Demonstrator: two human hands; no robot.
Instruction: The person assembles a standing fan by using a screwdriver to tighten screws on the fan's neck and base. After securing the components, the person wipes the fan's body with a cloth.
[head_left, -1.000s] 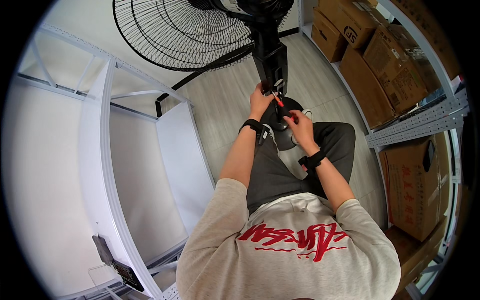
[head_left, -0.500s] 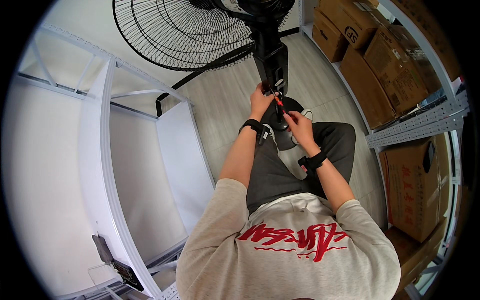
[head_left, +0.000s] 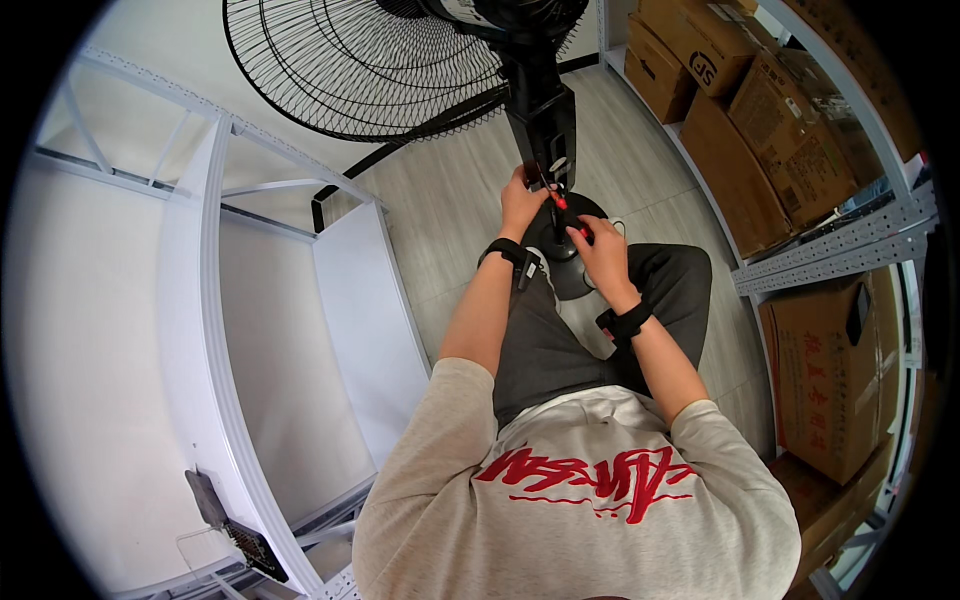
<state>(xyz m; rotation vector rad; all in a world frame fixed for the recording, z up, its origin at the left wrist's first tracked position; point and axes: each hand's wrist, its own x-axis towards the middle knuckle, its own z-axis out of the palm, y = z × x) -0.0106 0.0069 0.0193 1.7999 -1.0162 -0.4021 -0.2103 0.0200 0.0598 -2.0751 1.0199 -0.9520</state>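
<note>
Seated person working at the control box (head_left: 545,125) of a black pedestal fan (head_left: 400,60), seen from above. The box sits on the fan's pole, below the wire guard and above the round base (head_left: 580,255), which rests on the floor between the person's knees. Left hand (head_left: 522,198) is closed around the lower end of the box, steadying it. Right hand (head_left: 600,250) is pinched on a red-handled screwdriver (head_left: 565,208), whose tip points up into the box's underside; the exact contact point is too small to make out. Both wrists carry black bands.

Progress, as a judgement: the fan stands assembled, guard and base in place, and the work looks to be mid-way at one fastener on the box. Whether the screw is going in or coming out cannot be told, and no loose screws or removed covers show on the floor.

Surroundings: white metal shelving (head_left: 215,300) at the person's left; cardboard boxes (head_left: 740,150) on racking at the right.
</note>
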